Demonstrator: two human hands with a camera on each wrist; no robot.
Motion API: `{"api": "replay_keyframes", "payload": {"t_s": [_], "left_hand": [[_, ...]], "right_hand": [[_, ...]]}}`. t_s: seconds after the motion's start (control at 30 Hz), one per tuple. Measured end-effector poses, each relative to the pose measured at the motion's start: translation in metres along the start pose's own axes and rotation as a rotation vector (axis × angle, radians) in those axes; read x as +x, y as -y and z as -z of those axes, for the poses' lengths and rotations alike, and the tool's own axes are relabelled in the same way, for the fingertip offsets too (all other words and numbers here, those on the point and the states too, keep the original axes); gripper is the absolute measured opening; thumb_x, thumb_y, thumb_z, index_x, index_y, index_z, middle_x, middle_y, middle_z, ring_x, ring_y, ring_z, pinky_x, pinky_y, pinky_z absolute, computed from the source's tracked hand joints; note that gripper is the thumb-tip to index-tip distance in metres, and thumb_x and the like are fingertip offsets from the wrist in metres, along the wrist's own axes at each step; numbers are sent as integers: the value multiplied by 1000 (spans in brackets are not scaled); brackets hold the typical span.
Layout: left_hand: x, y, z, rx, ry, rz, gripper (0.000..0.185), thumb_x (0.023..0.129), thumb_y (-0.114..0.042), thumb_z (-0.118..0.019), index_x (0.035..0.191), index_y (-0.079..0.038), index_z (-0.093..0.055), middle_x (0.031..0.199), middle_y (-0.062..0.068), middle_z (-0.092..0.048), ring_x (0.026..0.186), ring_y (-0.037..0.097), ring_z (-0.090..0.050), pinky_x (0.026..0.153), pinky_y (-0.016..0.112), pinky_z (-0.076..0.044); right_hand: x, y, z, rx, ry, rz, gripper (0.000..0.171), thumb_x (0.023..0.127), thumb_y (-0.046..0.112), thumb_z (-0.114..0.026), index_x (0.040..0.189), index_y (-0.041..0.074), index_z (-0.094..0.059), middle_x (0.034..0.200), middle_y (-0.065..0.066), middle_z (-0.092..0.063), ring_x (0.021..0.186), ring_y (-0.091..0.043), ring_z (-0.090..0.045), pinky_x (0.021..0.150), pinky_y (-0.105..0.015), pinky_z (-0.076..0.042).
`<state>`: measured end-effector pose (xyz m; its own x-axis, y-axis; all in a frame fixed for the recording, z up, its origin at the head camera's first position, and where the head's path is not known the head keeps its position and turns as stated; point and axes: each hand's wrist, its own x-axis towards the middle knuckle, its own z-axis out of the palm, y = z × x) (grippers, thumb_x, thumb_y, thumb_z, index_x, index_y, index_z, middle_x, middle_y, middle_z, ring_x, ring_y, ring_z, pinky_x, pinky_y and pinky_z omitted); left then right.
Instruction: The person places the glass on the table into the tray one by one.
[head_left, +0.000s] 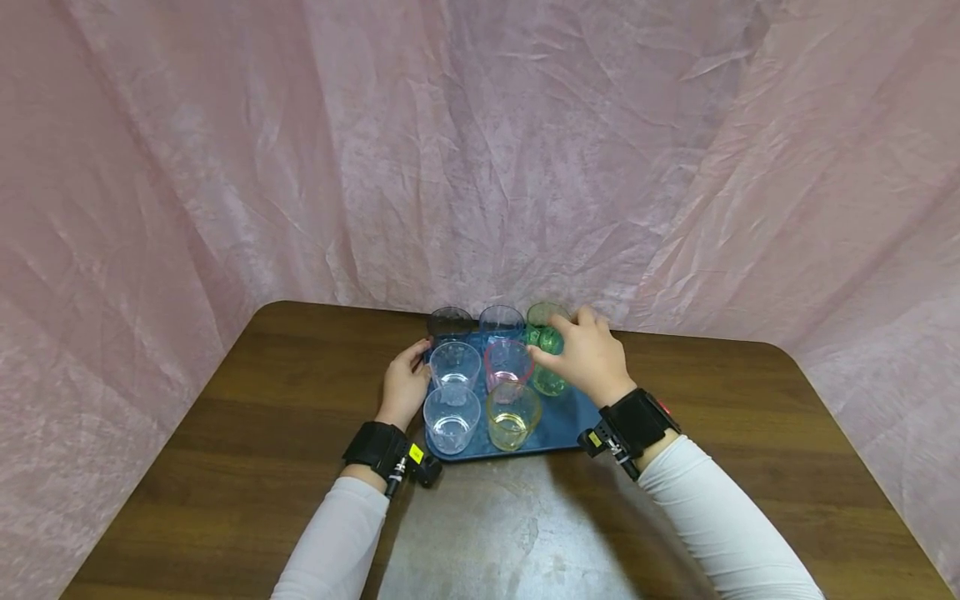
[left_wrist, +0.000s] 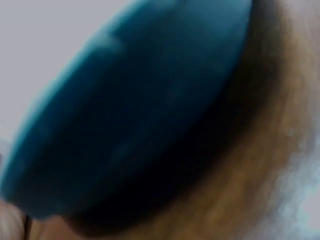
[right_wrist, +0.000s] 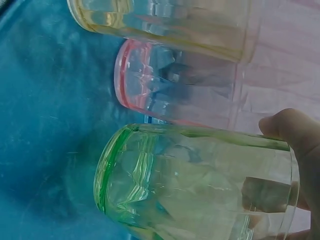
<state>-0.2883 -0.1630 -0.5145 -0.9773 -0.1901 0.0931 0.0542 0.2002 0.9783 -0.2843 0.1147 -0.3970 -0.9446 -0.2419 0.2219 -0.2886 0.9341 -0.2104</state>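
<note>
A blue tray [head_left: 572, 425] bears several see-through tumblers. My left hand [head_left: 405, 385] grips the tray's left edge; in the left wrist view the tray's side [left_wrist: 150, 100] fills much of the blurred frame. At the right side, my right hand [head_left: 592, 357] holds a green tumbler [right_wrist: 195, 180] near its rim, thumb on one side and fingers on the other. Beside it stand a pink tumbler [right_wrist: 175, 90] and a yellow tumbler [head_left: 513, 417]. Two clear tumblers [head_left: 452, 421] stand on the left, behind them a dark grey tumbler [head_left: 450, 322] and a blue tumbler [head_left: 501, 322].
The tray lies toward the far edge of a brown wooden table [head_left: 315, 400]. A pink cloth [head_left: 480, 167] hangs behind and around the table. Bright glare [head_left: 487, 533] shows on the tabletop in front of the tray.
</note>
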Motion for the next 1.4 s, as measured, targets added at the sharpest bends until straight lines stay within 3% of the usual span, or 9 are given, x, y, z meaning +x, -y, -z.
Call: {"api": "replay_keyframes", "payload": {"t_s": [0.43,0.7,1.4], "left_hand": [[0,-3,-1,7,-5,5,44,95,14,-54,139,11,-54,150,22,-49,141,35,-44,116,40,-38],[-1,-5,-1,-2,0,-1,44,94,16,-54,138,11,-54,150,23,-48,141,35,-44,116,40,-39],[2,1,-1,-14,-1,0,46,94,16,-54,139,11,-54,151,22,-48,141,35,-43,116,41,-38]], "right_hand": [[-6,1,-7,-19,15,-13,66,88,61,-68,136,17,-65,114,-20,-53,93,-38,-53,51,-48,-53],[-9,2,-14,-36,-22,-15,64,88,62,-67,134,18,-66,109,-18,-54,89,-37,-52,49,-47,-51],[-9,7,-23,-65,-48,0,61,94,62,-59,134,16,-66,119,-24,-55,95,-45,-54,49,-49,-55]]}}
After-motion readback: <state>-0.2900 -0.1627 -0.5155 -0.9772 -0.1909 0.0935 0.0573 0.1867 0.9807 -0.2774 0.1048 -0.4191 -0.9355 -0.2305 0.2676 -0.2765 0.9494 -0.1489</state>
